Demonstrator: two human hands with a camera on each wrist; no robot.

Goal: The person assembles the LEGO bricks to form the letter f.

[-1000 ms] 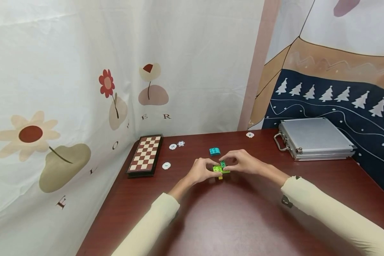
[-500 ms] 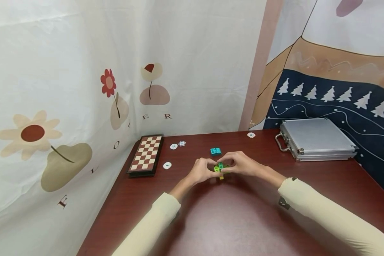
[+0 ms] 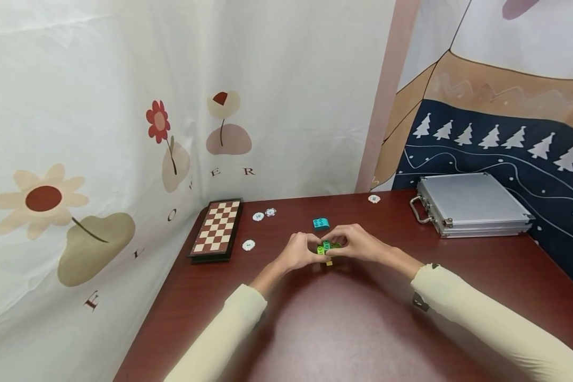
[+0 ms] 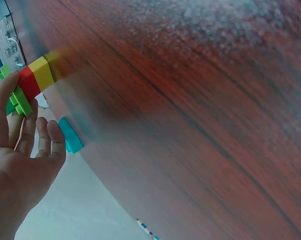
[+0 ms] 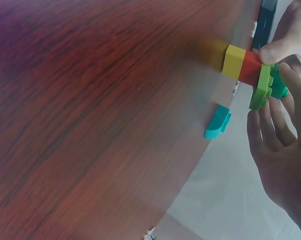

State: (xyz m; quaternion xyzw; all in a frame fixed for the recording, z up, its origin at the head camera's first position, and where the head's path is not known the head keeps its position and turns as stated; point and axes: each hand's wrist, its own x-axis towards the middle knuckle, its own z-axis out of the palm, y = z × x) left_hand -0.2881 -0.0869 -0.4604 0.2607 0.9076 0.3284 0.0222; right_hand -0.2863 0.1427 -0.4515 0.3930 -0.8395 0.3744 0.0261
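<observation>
A stack of building bricks stands upright on the table: a yellow brick (image 5: 234,62) below, a red brick (image 5: 249,67) above it, and a wider lime green brick (image 5: 261,88) across the top. My left hand (image 3: 300,252) grips the lime green brick by its left side, thumb in front. At the middle of its studded top is a darker green brick (image 3: 327,245), which my right hand (image 3: 355,243) pinches between thumb and fingers. Whether the studs are fully pressed together is hidden by the fingers. Just behind the hands lies a teal brick (image 3: 321,223) with a curved end.
On the left of the table (image 3: 334,329) lies a checkered board (image 3: 217,228) in a dark frame. Several white chips, such as one chip (image 3: 249,245), lie toward the back. A silver case (image 3: 472,204) rests at the back right, before printed curtains.
The right hand has shifted the dark green brick leftward along the lime green brick, from its right part to about its middle. The left hand has stayed nearly still.
</observation>
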